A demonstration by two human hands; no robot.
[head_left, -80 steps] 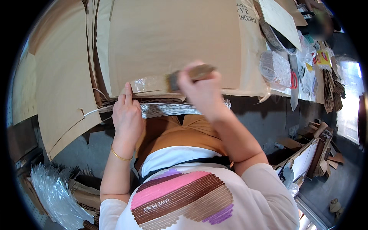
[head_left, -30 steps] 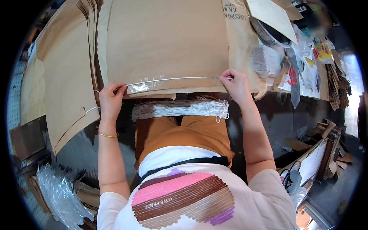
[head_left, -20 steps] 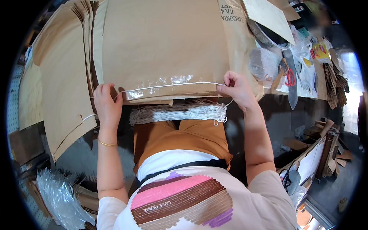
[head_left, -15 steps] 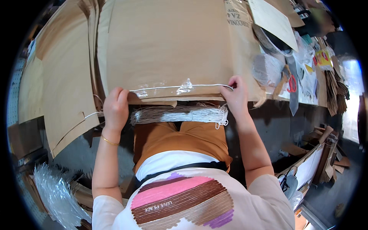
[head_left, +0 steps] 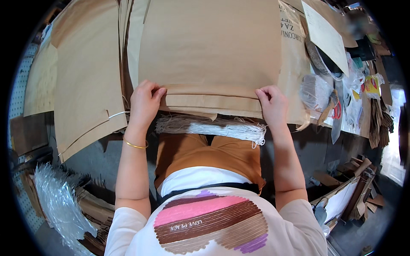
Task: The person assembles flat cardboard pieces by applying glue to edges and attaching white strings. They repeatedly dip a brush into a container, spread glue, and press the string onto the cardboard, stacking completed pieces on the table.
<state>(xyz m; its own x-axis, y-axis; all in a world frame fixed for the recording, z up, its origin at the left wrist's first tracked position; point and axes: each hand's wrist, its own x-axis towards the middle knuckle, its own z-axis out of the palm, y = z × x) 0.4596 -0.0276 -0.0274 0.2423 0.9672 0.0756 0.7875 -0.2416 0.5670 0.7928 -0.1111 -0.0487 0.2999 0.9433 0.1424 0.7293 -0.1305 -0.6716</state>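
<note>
At the far left of the frame a heap of crinkled clear plastic [head_left: 60, 200] sits low, and above it loose brown sheets [head_left: 81, 81] fan out over the bench edge. Moving in, the left hand [head_left: 144, 104] presses down on the near edge of the big brown paper bag [head_left: 209, 47], fingers curled close together over a folded strip [head_left: 211, 102] that runs across the middle of the frame. That strip lies flat and doubled along the bag's lower edge, so the fold looks made and is now being pressed in; whether anything holds it shut, I cannot tell. Just below it, across the person's lap, lies a thick bundle of white string [head_left: 213, 126], untouched by either hand. On to the right: the right hand [head_left: 272, 104] pins the other end of the same strip, fingers bunched and knuckles up, thumb tucked under. Further right, in the upper right of the frame, the bench is crowded with clear bags [head_left: 314, 89], red-handled scissors [head_left: 335, 111] and paper scraps.
</note>
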